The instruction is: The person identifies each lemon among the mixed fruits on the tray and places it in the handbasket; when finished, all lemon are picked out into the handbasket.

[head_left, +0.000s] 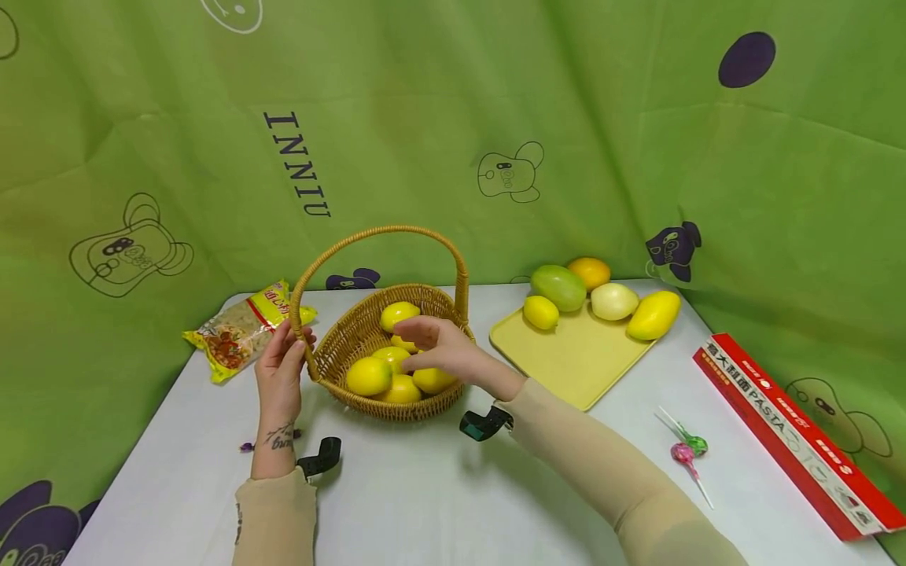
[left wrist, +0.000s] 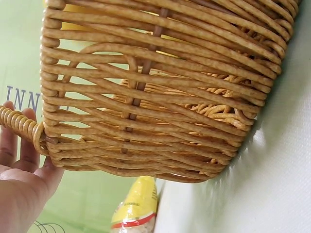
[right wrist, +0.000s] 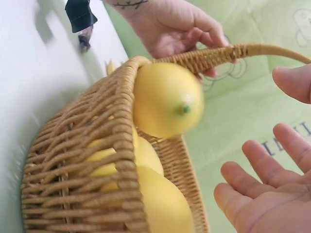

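Observation:
A wicker basket (head_left: 425,409) with an arched handle (head_left: 385,232) stands on the table, several yellow lemons (head_left: 369,376) inside. At the left foot of the handle, my left hand (head_left: 281,369) grips it with thumb and fingers around the wicker. My right hand (head_left: 446,350) hovers over the basket's right side, holding nothing. Its fingers (right wrist: 257,158) are extended and apart from the fruit in the right wrist view. There, one lemon (right wrist: 167,99) shows above the rim, close by the handle. The left wrist view shows the woven side (left wrist: 160,97) up close.
Left of the basket lies a yellow snack bag (head_left: 244,330). A yellow tray (head_left: 566,369) at the back right bears a green mango (head_left: 559,288), an orange fruit (head_left: 590,273), a pale onion (head_left: 614,302), a yellow mango (head_left: 654,315) and a lemon (head_left: 541,313). Lollipops (head_left: 683,453) and a red pasta box (head_left: 796,436) lie right.

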The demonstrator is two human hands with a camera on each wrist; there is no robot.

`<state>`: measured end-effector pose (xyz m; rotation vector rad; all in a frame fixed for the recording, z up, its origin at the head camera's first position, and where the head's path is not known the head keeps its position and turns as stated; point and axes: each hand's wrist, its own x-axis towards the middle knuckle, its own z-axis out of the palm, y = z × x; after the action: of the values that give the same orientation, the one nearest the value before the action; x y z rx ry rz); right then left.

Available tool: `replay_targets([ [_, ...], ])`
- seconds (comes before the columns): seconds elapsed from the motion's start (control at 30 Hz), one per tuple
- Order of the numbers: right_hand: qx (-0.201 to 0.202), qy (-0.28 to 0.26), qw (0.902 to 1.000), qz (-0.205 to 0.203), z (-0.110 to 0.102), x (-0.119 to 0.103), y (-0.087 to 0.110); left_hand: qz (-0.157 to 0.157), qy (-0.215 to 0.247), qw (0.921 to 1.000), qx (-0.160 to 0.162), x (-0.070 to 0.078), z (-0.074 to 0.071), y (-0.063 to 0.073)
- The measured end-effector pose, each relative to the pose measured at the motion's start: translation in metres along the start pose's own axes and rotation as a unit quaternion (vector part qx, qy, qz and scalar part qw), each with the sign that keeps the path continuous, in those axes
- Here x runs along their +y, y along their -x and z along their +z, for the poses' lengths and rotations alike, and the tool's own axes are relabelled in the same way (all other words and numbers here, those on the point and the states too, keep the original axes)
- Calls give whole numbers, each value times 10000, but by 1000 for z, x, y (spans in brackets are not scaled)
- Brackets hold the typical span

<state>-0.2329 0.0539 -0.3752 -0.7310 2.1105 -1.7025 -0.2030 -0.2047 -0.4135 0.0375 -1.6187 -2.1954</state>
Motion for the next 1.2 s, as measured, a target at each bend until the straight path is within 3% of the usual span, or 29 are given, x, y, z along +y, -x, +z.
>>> replay_targets([
  [0.33,162,-748,9968,-229,-33,2,26,-23,77,10000,15,-1,-2,-1],
  [0.43,417,-925,9944,-305,-48,3,39,-16,90,10000,-6,0,-1,-1],
  [0.67,1384,-739,9863,-515,-95,23,57,-46,5,10000,12,2,0,-2],
  [0.97,2695,-786,9587,-455,-154,72,55,-12,72,10000,25,0,-1,-1],
  [1.2,3493,-776,9338,-35,-171,93,55,37,103,9999,-55,-2,-1,0],
])
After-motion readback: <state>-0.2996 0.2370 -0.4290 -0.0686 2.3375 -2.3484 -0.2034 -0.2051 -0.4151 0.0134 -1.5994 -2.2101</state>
